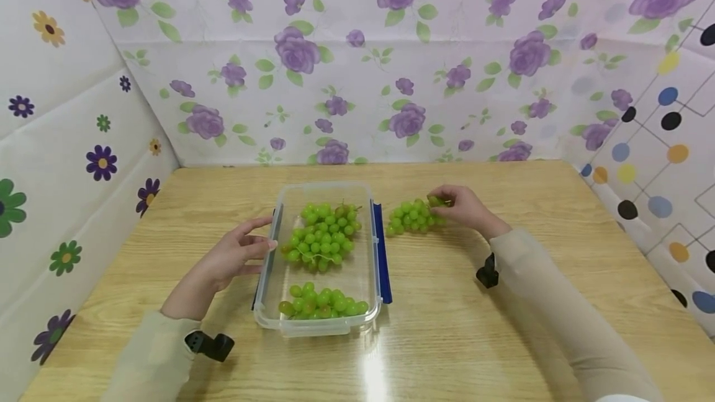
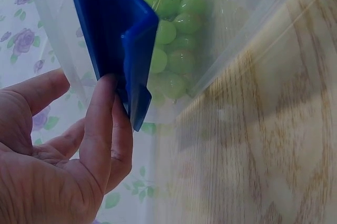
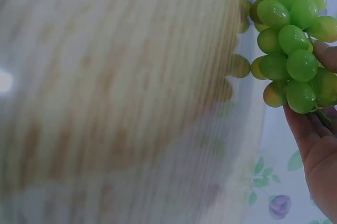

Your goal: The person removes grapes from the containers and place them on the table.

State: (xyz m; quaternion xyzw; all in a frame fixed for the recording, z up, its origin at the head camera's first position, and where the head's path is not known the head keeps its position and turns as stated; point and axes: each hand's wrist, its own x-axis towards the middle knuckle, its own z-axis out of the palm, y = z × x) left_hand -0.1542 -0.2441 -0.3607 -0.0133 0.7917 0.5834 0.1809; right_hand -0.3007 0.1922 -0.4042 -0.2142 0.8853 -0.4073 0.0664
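A clear plastic container with blue side clasps stands mid-table, holding two bunches of green grapes. My left hand rests with straight fingers against the container's left side, touching its blue clasp. A third grape bunch lies on the table right of the container. My right hand pinches this bunch at its stem end; in the right wrist view the grapes hang against my fingers.
The wooden table is walled in by flowered sheets at the back and left, and a dotted one on the right. Black wrist cameras sit on both sleeves.
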